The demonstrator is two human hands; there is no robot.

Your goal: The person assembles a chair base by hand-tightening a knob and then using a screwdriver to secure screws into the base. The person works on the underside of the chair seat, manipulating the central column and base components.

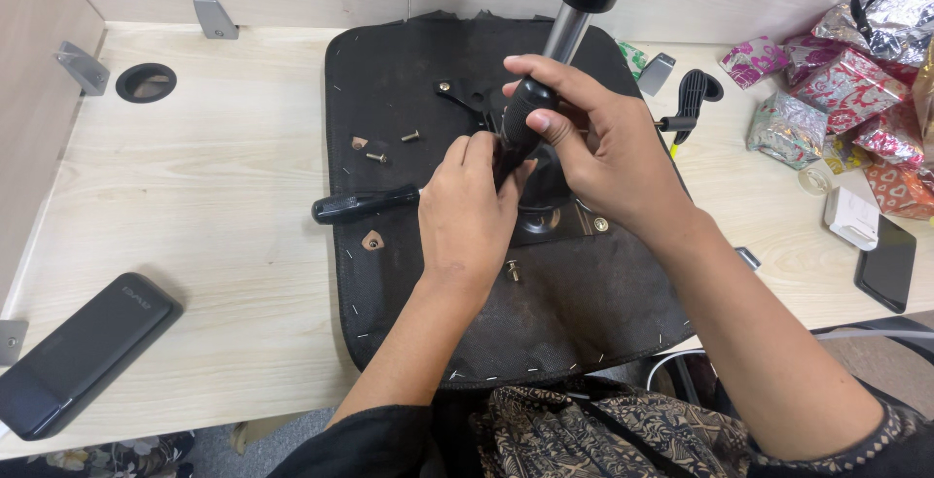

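**Q:** Hands first: where are yours, and what does each one hold?

**A:** Your right hand is wrapped around the black handle of a screwdriver, thumb on its side. Your left hand pinches the lower part of that tool with its fingertips pressed together. Both work over the metal mounting plate at the middle of the upturned black seat base, which lies on the pale wooden surface.

**Q:** What lies about them?

**A:** Loose screws rest on the seat fabric left of your hands; a second black-handled tool lies across the seat's left edge. A chrome gas-lift column rises from the plate.

**Q:** Packages?

**A:** Crinkled foil-wrapped parcels, red, pink and silver, are heaped at the far right corner. A flat white box and a dark phone lie just below them. A long black case sits at the near left.

**Q:** What stays unclear?

**A:** The screwdriver's tip is hidden behind your left hand. The column's top is cut off by the frame.
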